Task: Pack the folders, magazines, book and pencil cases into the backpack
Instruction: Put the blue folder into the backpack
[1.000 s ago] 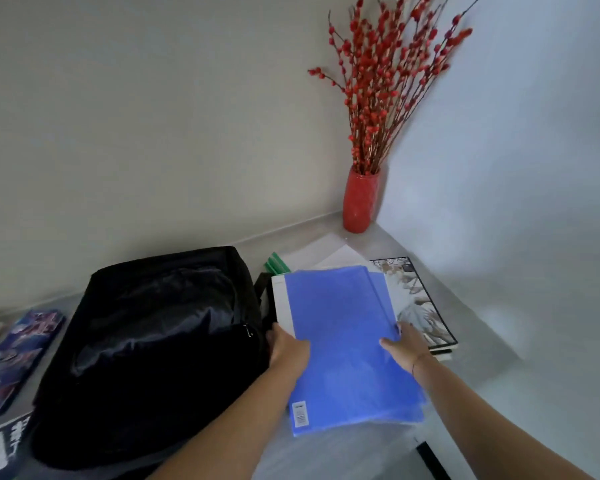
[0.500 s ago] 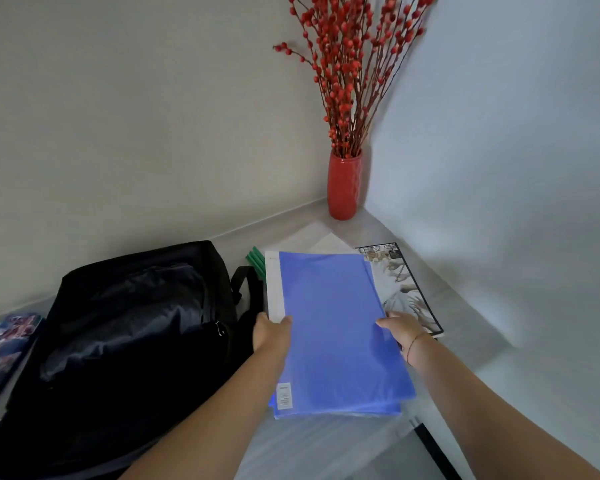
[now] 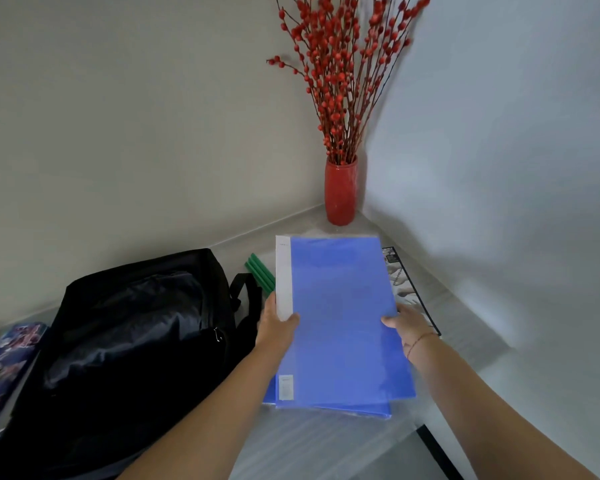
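Observation:
A stack of blue folders (image 3: 340, 317) with a white spine strip is tilted up off the table, far edge raised. My left hand (image 3: 276, 325) grips its left edge at the spine, and my right hand (image 3: 407, 323) grips its right edge. The black backpack (image 3: 118, 344) lies to the left, its main zipper partly apart. Green-spined folders (image 3: 260, 276) peek out behind the blue stack. A magazine (image 3: 407, 289) lies flat under the stack's right side. A printed pencil case (image 3: 4, 365) sits at the far left edge.
A red vase (image 3: 340, 192) with red-berried branches stands in the corner where two walls meet. The grey table's (image 3: 326, 445) front edge runs at the lower right, with a dark gap beyond it.
Both hands have lifted the blue folder stack and tipped its far edge upward. The stack now hides most of the magazine and the papers behind it.

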A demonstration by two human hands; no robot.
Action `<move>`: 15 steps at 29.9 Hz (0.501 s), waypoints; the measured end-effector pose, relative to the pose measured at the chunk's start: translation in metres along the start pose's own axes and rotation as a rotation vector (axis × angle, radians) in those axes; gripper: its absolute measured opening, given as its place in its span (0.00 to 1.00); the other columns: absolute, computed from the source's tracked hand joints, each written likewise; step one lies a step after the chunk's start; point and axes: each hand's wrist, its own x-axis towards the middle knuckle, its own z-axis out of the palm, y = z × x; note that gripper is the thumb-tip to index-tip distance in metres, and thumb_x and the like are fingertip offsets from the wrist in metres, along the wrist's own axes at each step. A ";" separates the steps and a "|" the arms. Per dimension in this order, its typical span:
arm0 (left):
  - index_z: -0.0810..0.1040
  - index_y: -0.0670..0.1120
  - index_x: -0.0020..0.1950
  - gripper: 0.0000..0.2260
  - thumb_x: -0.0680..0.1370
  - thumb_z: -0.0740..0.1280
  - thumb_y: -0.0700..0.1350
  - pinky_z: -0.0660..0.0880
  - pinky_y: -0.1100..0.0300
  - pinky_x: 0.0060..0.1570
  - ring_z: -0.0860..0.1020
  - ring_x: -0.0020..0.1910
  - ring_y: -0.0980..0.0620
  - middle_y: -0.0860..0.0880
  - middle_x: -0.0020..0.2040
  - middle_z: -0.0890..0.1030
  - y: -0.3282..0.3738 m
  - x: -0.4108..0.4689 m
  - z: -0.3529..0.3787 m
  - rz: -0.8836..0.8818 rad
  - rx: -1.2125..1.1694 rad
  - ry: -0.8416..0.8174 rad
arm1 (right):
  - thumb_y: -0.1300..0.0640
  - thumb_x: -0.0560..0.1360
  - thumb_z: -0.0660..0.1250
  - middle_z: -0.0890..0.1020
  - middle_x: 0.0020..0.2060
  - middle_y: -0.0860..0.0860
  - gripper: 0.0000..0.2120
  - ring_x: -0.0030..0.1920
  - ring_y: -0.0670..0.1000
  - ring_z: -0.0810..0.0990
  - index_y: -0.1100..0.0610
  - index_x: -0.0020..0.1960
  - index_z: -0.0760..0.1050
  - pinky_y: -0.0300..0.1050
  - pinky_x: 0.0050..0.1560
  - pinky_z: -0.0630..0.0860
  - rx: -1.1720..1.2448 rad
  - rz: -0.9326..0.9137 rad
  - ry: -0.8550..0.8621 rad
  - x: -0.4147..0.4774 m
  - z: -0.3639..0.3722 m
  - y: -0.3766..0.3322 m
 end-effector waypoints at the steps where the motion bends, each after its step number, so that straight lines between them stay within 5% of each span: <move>1: 0.60 0.57 0.73 0.32 0.73 0.69 0.46 0.78 0.51 0.52 0.77 0.55 0.46 0.49 0.62 0.75 0.002 0.002 -0.003 0.010 -0.059 -0.014 | 0.72 0.74 0.60 0.83 0.50 0.61 0.11 0.51 0.60 0.81 0.63 0.53 0.77 0.56 0.57 0.75 0.068 -0.033 -0.047 -0.002 -0.004 -0.004; 3: 0.61 0.51 0.73 0.36 0.70 0.75 0.44 0.75 0.49 0.58 0.77 0.58 0.44 0.47 0.63 0.75 0.007 0.008 -0.010 0.011 -0.249 -0.072 | 0.72 0.76 0.59 0.86 0.44 0.52 0.13 0.45 0.53 0.84 0.59 0.52 0.77 0.52 0.50 0.78 0.220 -0.125 -0.191 -0.009 -0.010 -0.017; 7: 0.63 0.47 0.72 0.49 0.56 0.83 0.47 0.75 0.46 0.60 0.79 0.58 0.44 0.45 0.62 0.79 0.023 0.013 -0.028 0.021 -0.446 -0.191 | 0.71 0.76 0.56 0.85 0.48 0.48 0.16 0.50 0.49 0.83 0.57 0.58 0.76 0.45 0.50 0.80 0.337 -0.299 -0.398 -0.021 -0.010 -0.046; 11: 0.81 0.46 0.57 0.21 0.65 0.76 0.38 0.77 0.51 0.55 0.82 0.54 0.47 0.47 0.55 0.84 0.042 0.005 -0.046 0.152 -0.404 -0.288 | 0.71 0.75 0.58 0.85 0.50 0.47 0.17 0.52 0.49 0.83 0.56 0.59 0.75 0.43 0.49 0.79 0.353 -0.334 -0.435 -0.029 -0.005 -0.060; 15: 0.80 0.47 0.54 0.13 0.71 0.73 0.37 0.76 0.51 0.56 0.82 0.53 0.47 0.46 0.55 0.83 0.037 0.001 -0.048 0.154 -0.299 -0.282 | 0.69 0.78 0.56 0.83 0.49 0.49 0.16 0.50 0.52 0.81 0.54 0.58 0.75 0.49 0.50 0.77 0.282 -0.254 -0.319 -0.027 -0.001 -0.057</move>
